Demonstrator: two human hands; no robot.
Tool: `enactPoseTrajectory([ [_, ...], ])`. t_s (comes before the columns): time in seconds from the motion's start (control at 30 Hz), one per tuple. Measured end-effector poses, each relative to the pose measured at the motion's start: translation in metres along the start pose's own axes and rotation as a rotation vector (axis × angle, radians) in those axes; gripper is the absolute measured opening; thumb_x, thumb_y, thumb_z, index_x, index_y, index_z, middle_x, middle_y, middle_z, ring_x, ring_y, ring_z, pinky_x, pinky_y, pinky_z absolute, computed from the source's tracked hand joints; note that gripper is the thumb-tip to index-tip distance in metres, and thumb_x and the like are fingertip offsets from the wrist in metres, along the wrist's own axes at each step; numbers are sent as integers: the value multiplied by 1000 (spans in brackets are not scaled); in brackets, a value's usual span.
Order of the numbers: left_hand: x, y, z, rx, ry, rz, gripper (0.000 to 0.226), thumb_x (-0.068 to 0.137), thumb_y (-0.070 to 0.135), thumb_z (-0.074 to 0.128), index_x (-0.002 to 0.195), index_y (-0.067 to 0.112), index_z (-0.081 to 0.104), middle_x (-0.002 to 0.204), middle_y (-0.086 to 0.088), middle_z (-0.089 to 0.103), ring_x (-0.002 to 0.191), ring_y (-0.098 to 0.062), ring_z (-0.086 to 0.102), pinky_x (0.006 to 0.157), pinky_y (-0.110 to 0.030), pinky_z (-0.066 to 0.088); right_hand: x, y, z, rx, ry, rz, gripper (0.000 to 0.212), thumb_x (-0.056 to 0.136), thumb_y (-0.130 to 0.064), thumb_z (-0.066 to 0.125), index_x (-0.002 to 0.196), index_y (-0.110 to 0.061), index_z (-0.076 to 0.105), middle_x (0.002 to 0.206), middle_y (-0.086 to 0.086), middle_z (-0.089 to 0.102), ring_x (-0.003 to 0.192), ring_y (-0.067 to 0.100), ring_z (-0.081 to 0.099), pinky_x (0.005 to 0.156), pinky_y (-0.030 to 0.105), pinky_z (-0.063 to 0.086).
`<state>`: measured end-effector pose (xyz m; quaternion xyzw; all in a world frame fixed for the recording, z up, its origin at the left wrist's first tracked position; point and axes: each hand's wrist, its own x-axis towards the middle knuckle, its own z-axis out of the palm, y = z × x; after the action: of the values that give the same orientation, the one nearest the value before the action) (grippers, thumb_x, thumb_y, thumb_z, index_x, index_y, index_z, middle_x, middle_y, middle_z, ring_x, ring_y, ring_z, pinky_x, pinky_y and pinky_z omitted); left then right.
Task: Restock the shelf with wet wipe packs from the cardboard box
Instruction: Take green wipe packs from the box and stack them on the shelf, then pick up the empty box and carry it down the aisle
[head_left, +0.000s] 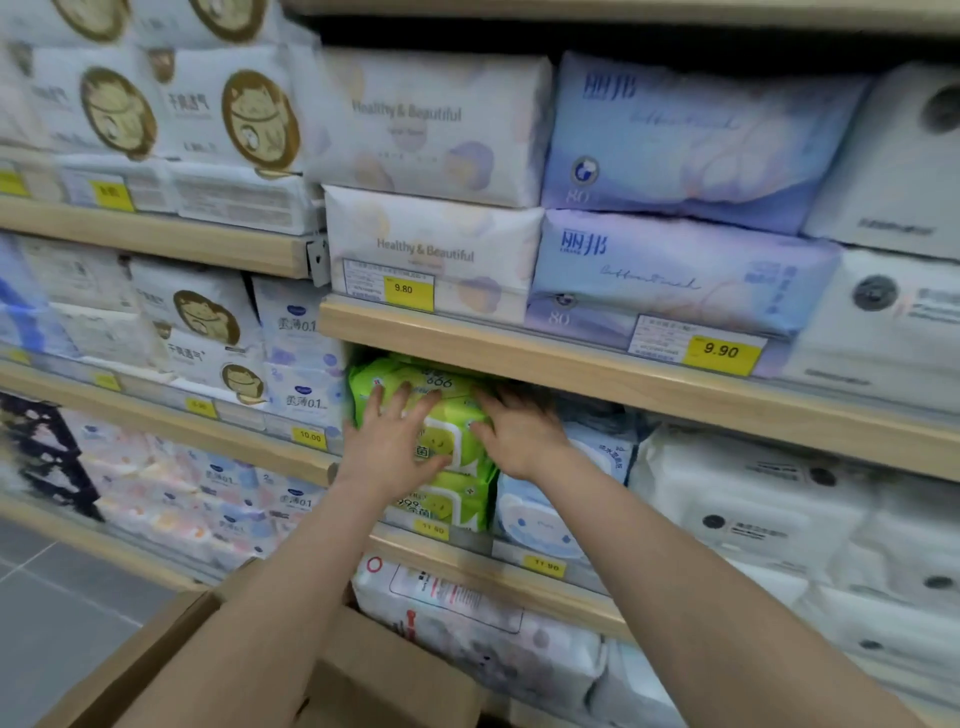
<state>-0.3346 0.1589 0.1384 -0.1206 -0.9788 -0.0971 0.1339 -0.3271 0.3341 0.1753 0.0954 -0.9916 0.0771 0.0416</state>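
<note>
A cardboard box stands open at the bottom of the view, below the person's forearms; its inside is hidden by the arms and flaps, so what remains in it cannot be told. Above it, both hands are at the green wet wipe packs stacked on the lower shelf. The left hand lies flat, fingers spread and straight, pressing on the front of the upper pack. The right hand rests on the pack's right edge, fingers reaching back into the shelf, relaxed rather than curled round anything. The step in hand looks like seating a green pack on its stack, at least three high, just under the shelf board above. The next move likely calls for a level push back until the fronts line up, then a reach down to the box. Just right of the stack sit light blue packs, then white packs. Farther up, the upper shelf holds pale tissue packs and a yellow price tag.
</note>
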Motion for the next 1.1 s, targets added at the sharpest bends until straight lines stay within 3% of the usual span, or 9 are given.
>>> enactPoseTrajectory([
  [0.17, -37, 1, -36, -12, -12, -40, 64, 88, 50, 53, 141, 21, 33, 139, -6, 42, 122, -25, 45, 85, -40, 47, -43, -13, -27, 31, -87, -67, 53, 98, -37, 39, 147, -22, 26, 153, 9, 28, 137, 31, 28, 110, 43, 27],
  [0.27, -69, 1, -57, -6, 72, -53, 62, 88, 48, 52, 141, 20, 34, 132, -4, 48, 116, -25, 49, 82, -38, 46, -68, -18, -40, 128, -132, -134, 54, 98, -38, 42, 147, -21, 28, 150, 13, 34, 135, 31, 34, 109, 40, 32],
  [0.43, -149, -20, -66, -66, 176, -139, 60, 85, 50, 49, 135, 17, 44, 127, -6, 54, 111, -29, 54, 84, -43, 47, -100, -37, -35, 214, -111, -335, 54, 98, -35, 44, 148, -21, 27, 151, 7, 33, 138, 23, 29, 112, 34, 27],
  [0.67, -279, -70, -25, -25, 103, -595, 62, 87, 49, 52, 141, 25, 36, 135, -1, 48, 118, -21, 50, 93, -39, 46, -92, -65, 46, 206, -255, -529, 54, 98, -37, 44, 148, -26, 26, 151, -1, 32, 135, 18, 32, 109, 28, 28],
  [0.83, -347, -92, 36, -72, -33, -903, 68, 88, 51, 50, 146, 29, 23, 148, -2, 32, 133, -23, 34, 106, -41, 37, -84, -72, 137, 155, -393, -566, 55, 96, -40, 44, 147, -31, 25, 152, -1, 30, 136, 18, 32, 109, 30, 30],
  [1.0, -382, -102, 88, 45, -214, -1060, 74, 88, 53, 47, 149, 32, 10, 154, -5, 19, 140, -26, 19, 108, -49, 31, -78, -65, 214, 59, -473, -541, 56, 95, -40, 43, 147, -31, 23, 153, -3, 26, 135, 22, 31, 107, 35, 33],
  [1.1, -396, -108, 112, 77, -295, -1117, 78, 87, 55, 48, 149, 33, 5, 156, -9, 11, 143, -30, 9, 105, -57, 31, -77, -60, 250, -40, -498, -515, 59, 95, -46, 41, 148, -35, 16, 158, -1, 11, 142, 24, 18, 111, 39, 27],
])
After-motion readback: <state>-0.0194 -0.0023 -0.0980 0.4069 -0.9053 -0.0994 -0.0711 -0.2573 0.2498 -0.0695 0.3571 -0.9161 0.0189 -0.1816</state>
